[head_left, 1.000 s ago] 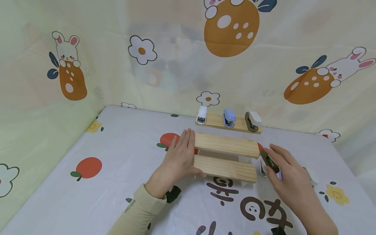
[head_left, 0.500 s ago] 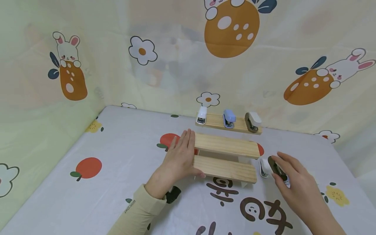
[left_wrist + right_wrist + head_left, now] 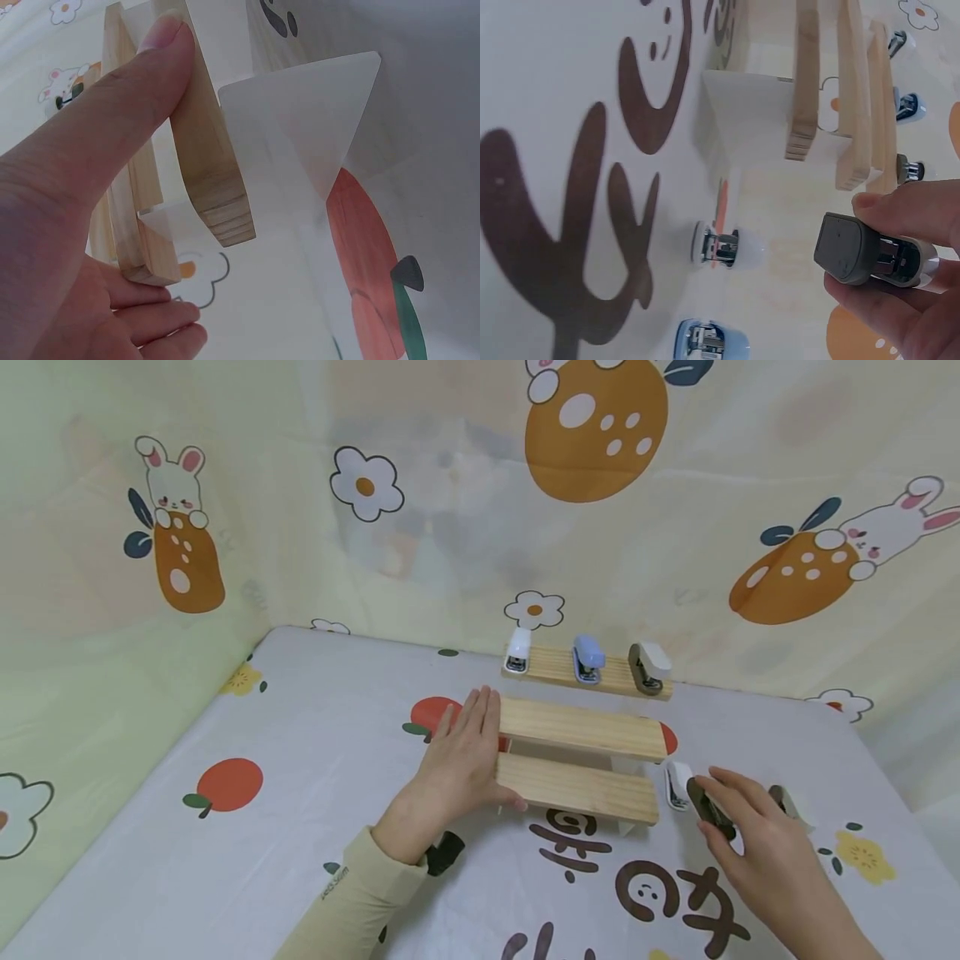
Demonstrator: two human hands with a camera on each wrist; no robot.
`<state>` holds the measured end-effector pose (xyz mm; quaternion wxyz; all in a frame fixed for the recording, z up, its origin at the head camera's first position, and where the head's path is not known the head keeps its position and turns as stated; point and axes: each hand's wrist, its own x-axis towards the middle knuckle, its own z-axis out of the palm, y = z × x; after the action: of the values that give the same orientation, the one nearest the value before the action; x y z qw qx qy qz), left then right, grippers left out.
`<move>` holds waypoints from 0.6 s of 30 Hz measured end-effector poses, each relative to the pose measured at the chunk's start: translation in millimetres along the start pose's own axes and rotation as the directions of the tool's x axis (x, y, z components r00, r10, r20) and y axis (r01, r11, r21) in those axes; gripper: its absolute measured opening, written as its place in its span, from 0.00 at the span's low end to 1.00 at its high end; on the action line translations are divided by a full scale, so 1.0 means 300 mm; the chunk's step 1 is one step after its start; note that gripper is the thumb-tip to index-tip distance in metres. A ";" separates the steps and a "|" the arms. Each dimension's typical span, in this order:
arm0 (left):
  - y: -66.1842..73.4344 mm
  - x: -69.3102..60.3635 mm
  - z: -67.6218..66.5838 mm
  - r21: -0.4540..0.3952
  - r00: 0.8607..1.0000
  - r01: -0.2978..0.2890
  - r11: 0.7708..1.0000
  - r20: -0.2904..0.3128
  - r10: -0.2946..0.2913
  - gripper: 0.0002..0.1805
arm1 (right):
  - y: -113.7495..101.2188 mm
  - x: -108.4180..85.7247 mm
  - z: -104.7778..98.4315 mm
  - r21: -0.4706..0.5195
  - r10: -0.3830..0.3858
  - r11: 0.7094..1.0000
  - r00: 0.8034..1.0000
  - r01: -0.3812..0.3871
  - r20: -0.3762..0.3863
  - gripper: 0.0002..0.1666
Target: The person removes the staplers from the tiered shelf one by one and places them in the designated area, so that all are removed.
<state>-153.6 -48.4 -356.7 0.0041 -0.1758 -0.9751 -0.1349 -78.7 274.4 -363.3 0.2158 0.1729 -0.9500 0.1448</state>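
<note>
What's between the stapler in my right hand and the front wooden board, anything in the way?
In the head view, a white stapler stands on the table between the held stapler and the right end of the front board. The held one appears raised, so it could perhaps pass over.

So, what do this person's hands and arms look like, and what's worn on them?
The left hand and right hand are ungloved, with no rings visible. On the left, there's a pale khaki sleeve with small dark lettering, and a small black block shows beside its end. No sleeve shows on the right.
</note>
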 end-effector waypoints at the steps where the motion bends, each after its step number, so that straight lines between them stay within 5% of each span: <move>1: 0.000 0.001 0.001 0.000 1.000 0.001 1.000 0.000 -0.001 0.79 | 0.003 -0.004 0.003 0.000 0.000 1.000 1.000 0.000 0.009 0.35; 11: -0.001 0.004 0.001 0.004 1.000 0.001 1.000 0.001 -0.001 0.80 | 0.008 -0.034 0.031 -0.011 0.043 0.999 0.990 -0.042 0.131 0.33; 18: -0.001 0.002 0.000 -0.001 1.000 -0.002 1.000 0.008 0.002 0.79 | 0.012 -0.034 0.043 -0.004 -0.008 1.000 0.994 0.008 0.111 0.33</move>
<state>-154.3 -48.5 -356.9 0.0003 -0.1771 -0.9749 -0.1348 -76.3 275.8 -380.0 0.1637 0.1840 -0.9601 0.1322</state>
